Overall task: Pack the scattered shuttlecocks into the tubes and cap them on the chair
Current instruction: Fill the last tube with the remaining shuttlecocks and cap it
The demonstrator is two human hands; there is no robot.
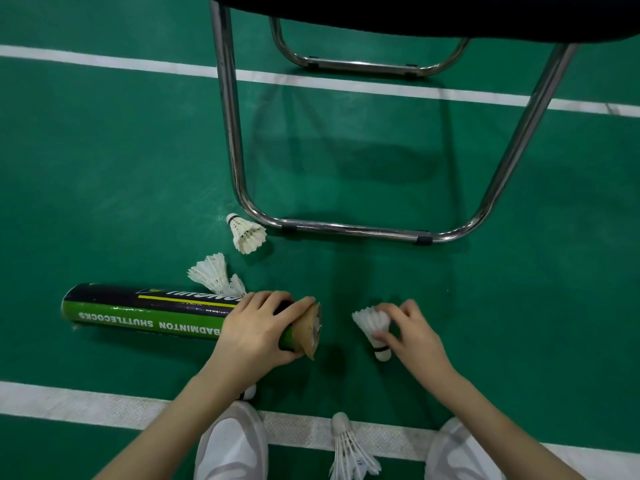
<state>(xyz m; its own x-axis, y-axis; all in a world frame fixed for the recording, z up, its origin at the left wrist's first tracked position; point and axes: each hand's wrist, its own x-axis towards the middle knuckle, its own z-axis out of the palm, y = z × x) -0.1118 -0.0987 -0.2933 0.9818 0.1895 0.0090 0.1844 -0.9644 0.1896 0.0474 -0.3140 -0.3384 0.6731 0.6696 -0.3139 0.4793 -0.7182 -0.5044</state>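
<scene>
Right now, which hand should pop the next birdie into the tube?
Probably the right hand: it already pinches a shuttlecock just beside the tube's open end, while the left hand grips that end, steadying it.

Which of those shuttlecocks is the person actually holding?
The one in the right hand, a shuttlecock just right of the tube. The others lie loose on the floor, untouched.

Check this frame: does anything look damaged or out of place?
Yes. The open end of the tube, gripped by the left hand, looks torn, with brown cardboard flared outward. Shuttlecocks lie loose on the floor; the right hand holds one shuttlecock.
</scene>
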